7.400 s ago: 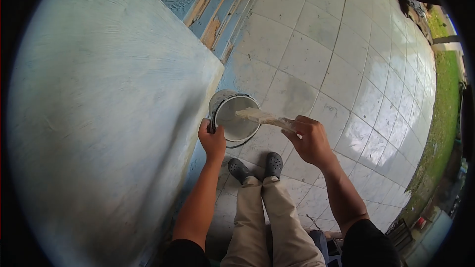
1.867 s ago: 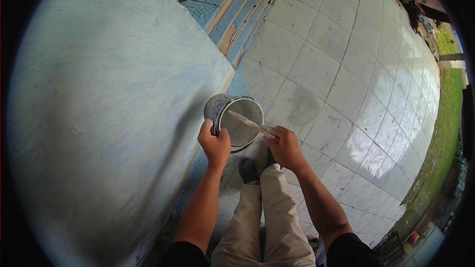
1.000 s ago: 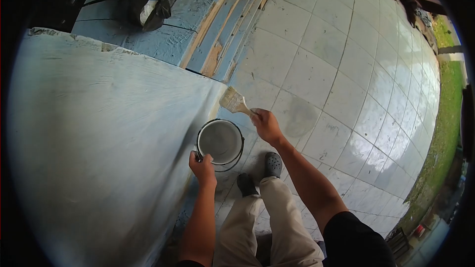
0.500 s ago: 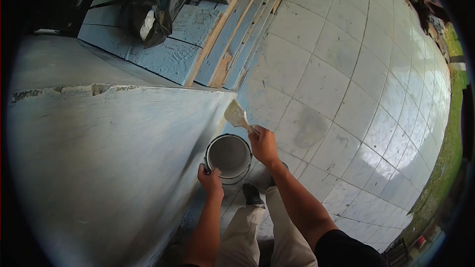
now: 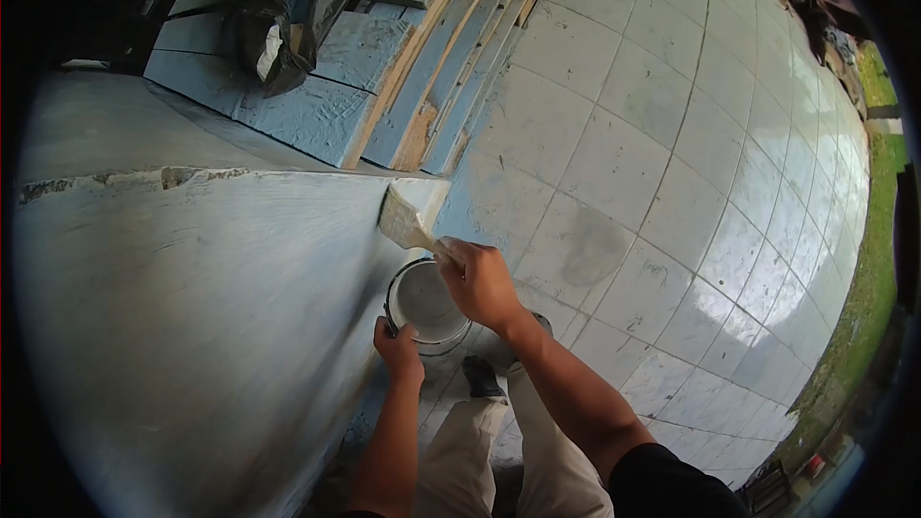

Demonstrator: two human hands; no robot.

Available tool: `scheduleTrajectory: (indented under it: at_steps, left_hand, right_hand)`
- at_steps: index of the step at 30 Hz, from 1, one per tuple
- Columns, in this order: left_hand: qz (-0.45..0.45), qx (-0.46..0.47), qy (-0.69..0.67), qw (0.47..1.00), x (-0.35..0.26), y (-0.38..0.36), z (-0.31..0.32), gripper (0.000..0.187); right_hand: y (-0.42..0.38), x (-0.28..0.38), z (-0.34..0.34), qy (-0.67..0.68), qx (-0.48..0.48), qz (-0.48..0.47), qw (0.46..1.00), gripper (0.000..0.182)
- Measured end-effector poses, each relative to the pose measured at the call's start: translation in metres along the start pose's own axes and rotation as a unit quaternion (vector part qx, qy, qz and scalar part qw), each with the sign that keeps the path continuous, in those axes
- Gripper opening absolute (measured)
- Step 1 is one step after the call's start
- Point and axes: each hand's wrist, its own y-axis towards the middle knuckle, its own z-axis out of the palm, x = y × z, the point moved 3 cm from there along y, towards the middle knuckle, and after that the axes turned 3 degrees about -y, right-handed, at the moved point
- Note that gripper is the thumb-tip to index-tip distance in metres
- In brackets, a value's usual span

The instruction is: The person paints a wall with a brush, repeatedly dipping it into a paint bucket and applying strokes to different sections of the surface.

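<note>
My right hand [image 5: 482, 283] is closed round the handle of a wide paintbrush [image 5: 405, 221]. The bristles point up and to the left, against or very near the wall [image 5: 221, 307] close to its end corner. Below the brush, my left hand [image 5: 399, 350] grips the rim of a round bucket [image 5: 432, 302] at its lower left. Greyish liquid or residue shows inside, and my right hand hides part of the bucket's upper right side. The wall's face looks streaked pale grey-white, with a chipped top edge.
Wooden planks [image 5: 413, 67] and blue-stained boards [image 5: 297, 120] lie past the wall's far end, with a black plastic bag [image 5: 278, 48] on them. A tiled floor [image 5: 614, 144] stretches to the right, ending at grass [image 5: 844, 297]. My shoe [image 5: 483, 377] stands below the bucket.
My right hand has moved left with the paintbrush, taking its bristles from beside the wall's end corner to the wall's face. The bucket and left hand have shifted slightly left in view.
</note>
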Motion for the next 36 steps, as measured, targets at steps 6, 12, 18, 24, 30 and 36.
scheduleTrajectory:
  at_steps: [6,12,18,24,30,36]
  left_hand:
    - [-0.048,-0.001,-0.043,0.998,-0.016,-0.008,0.012,0.026]
    - [-0.062,0.057,-0.027,0.996,-0.005,0.014,0.004,0.023]
    - [-0.054,0.095,-0.016,0.994,0.002,0.022,-0.006,0.025]
    - [-0.083,0.065,-0.016,0.994,0.02,0.005,-0.015,0.027]
    - [-0.089,0.075,-0.018,0.993,0.018,-0.019,-0.018,0.026]
    - [-0.071,0.086,-0.013,0.994,0.02,-0.015,-0.038,0.023]
  right_hand:
    - [-0.002,-0.046,0.003,0.084,0.052,0.025,0.995,0.031]
    - [0.06,-0.182,0.057,0.18,0.042,0.024,0.982,0.025]
    - [0.057,-0.24,0.068,-0.125,-0.009,0.178,0.976,0.031]
    - [0.019,-0.1,0.065,-0.048,-0.054,0.082,0.994,0.024]
    - [-0.034,0.006,0.009,0.084,0.001,0.006,0.996,0.022]
    - [0.007,-0.128,0.066,0.144,0.032,0.019,0.989,0.024]
